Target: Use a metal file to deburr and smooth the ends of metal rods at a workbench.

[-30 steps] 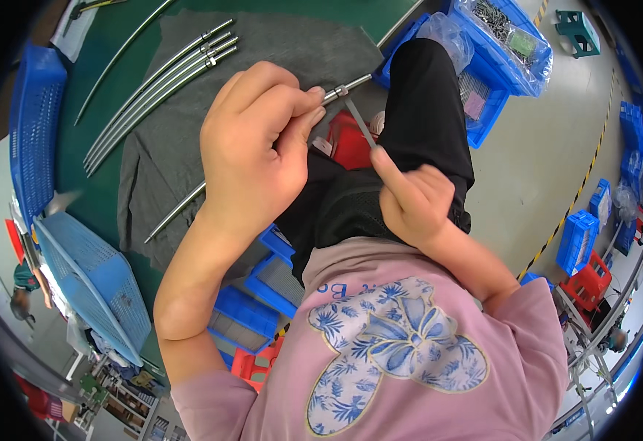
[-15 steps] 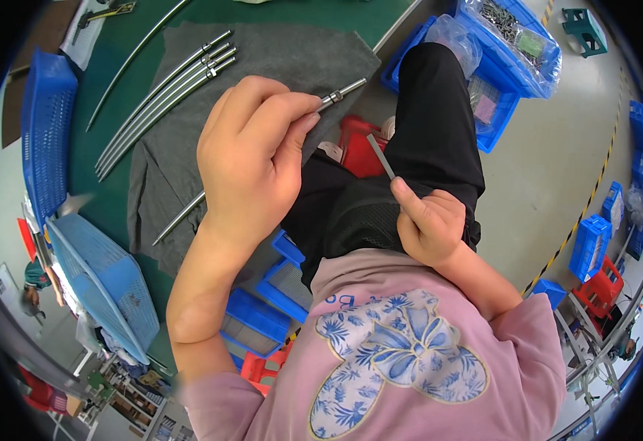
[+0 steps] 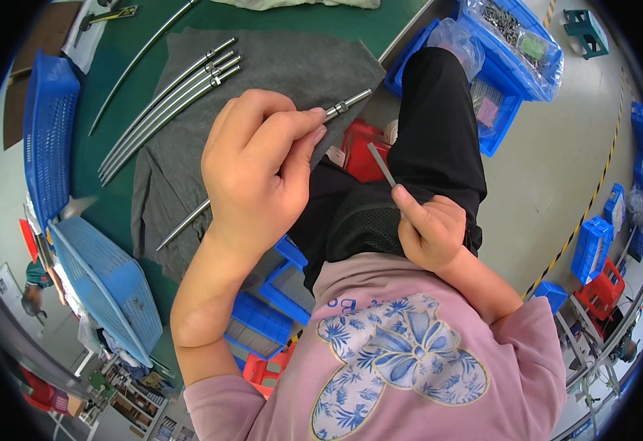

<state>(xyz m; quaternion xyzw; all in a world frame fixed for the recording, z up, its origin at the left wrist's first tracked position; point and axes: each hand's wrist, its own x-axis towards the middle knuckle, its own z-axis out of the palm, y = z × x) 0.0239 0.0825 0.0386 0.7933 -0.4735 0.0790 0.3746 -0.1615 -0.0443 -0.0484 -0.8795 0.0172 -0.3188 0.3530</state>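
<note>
My left hand (image 3: pixel 259 165) is closed on a slim metal rod (image 3: pixel 342 107). The rod's collared end sticks out past the fingertips to the right, and its plain tail shows left of the wrist, above a dark grey cloth (image 3: pixel 277 62). Over my lap, my right hand (image 3: pixel 431 226) is closed round a narrow flat grey strip, like a small file (image 3: pixel 381 163), which points up and left, apart from the rod. Several similar metal rods (image 3: pixel 167 101) with collared ends lie side by side on the cloth, beyond my left hand.
A green table (image 3: pixel 321 23) bears the cloth. Blue perforated baskets (image 3: pixel 46 132) stand at the left. Blue bins (image 3: pixel 508 121), one with a bag of small metal parts, are at the upper right. A red stool (image 3: pixel 365 147) is below the table edge; more blue bins (image 3: pixel 257 322) sit lower left.
The view has shifted slightly, so most things sit a little lower and to the right. Both hands keep their holds on the rod and the strip.
</note>
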